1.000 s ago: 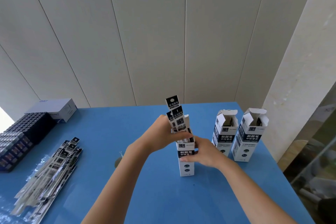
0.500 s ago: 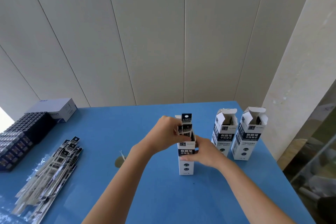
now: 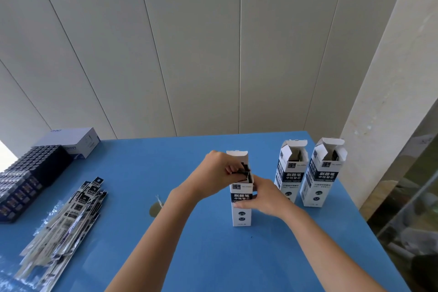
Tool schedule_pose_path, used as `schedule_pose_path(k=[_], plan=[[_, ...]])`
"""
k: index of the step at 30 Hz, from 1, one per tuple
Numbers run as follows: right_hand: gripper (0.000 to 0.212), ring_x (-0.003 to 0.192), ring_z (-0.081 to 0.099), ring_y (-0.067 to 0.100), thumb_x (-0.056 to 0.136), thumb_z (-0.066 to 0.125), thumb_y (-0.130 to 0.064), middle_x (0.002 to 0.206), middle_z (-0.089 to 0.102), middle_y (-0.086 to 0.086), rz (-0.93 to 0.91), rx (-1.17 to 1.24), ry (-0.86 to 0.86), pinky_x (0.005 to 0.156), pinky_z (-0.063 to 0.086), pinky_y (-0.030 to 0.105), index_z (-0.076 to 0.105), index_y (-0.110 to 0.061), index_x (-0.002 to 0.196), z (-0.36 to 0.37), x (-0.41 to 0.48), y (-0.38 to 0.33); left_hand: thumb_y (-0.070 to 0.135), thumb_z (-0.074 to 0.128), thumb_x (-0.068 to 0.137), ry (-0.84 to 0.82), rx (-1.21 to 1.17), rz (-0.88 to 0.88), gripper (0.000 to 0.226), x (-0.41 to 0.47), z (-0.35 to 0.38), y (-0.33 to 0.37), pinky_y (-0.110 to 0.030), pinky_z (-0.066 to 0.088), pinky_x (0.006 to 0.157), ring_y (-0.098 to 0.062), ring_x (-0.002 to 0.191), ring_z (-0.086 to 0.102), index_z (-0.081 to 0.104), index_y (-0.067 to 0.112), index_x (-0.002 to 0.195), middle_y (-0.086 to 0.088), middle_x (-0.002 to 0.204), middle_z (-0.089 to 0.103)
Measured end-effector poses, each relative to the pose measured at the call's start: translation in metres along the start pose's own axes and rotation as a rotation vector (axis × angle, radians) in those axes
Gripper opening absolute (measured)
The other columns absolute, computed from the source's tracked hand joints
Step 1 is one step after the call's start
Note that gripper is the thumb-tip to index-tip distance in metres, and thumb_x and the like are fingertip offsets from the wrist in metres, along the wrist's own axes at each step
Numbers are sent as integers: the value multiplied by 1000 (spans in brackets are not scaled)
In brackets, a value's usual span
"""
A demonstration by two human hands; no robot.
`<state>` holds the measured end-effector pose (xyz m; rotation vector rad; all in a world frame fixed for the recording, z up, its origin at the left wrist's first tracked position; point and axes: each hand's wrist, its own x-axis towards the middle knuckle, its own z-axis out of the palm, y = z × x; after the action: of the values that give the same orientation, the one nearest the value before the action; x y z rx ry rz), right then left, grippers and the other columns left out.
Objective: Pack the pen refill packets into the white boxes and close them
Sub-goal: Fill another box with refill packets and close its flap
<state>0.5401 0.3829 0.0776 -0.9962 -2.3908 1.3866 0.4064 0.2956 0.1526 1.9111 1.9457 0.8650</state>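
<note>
The right hand (image 3: 263, 199) clasps the upright white box (image 3: 242, 206) (top flaps open). The left hand (image 3: 214, 174) pinches dark packet tops (image 3: 245, 169) at its mouth; two more open boxes (image 3: 308, 170) stand right of it.

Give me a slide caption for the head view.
Left hand pushes refill packets into a white box steadied by the right hand.

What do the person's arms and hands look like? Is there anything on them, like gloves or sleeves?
Both arms are bare all the way to the picture's bottom edge, with no sleeves showing. The left hand and right hand wear no gloves. No watch, ring or bracelet shows on either wrist or on the fingers in view.
</note>
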Motion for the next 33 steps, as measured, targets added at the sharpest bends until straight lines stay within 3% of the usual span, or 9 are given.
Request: schedule_pose_path(k=[3,6,10,14,19,25,28,30,33], plan=[[48,96,57,0,70,80,-25,95,62,-19,7,14,1,86,45,21,56,-27,111,0,-1,1,13,72,79,24,-33,10,8,-1,-7,2,-18,49,64,-13,64,60,73,10,86,-5,76,70],[48,98,58,1,69,80,-27,97,64,-18,9,1,3,90,47,24,56,-28,111,1,0,1,12,69,81,-39,68,15,10,0,-8,3,-14,47,66,-11,68,59,73,11,89,-5,84,72],[51,102,59,5,69,80,-26,103,65,-13,7,-6,0,92,48,28,56,-26,114,1,0,1,17,63,86,-111,230,-4,14,4,-5,7,-32,51,76,-18,81,61,73,14,95,-5,90,72],[48,101,59,5,69,80,-28,102,65,-15,0,-23,-1,92,47,27,55,-28,110,0,0,1,11,55,87,-135,332,25,11,6,-2,13,-41,49,73,-25,81,57,66,10,88,-7,87,64],[45,98,59,5,69,80,-27,94,62,-20,-5,-37,-8,92,47,27,55,-32,106,0,0,0,12,57,85,-169,419,-5,12,12,0,11,-41,49,68,-29,80,56,67,7,91,-11,84,65],[47,104,59,7,67,81,-29,100,64,-16,2,-44,-17,96,48,34,54,-35,105,2,2,1,19,59,84,-307,429,-94,16,24,-4,17,-27,29,50,-25,70,42,57,3,82,-4,69,47],[53,103,59,7,68,80,-29,102,64,-15,1,-51,-1,96,47,32,54,-30,115,1,1,0,19,59,86,-356,258,-92,15,23,-12,19,-34,48,70,-25,83,58,68,7,88,-3,81,63],[55,102,59,6,69,80,-28,101,63,-15,3,-52,-1,96,47,31,54,-28,118,0,1,0,17,59,88,-348,217,-71,16,20,-15,20,-35,51,82,-22,92,62,72,12,96,-5,95,70],[62,101,59,5,69,79,-28,103,64,-14,-6,-54,-6,96,46,30,51,-30,124,0,0,-1,16,56,89,-344,254,-29,19,18,-11,19,-39,50,83,-23,93,61,72,16,100,-3,100,70]])
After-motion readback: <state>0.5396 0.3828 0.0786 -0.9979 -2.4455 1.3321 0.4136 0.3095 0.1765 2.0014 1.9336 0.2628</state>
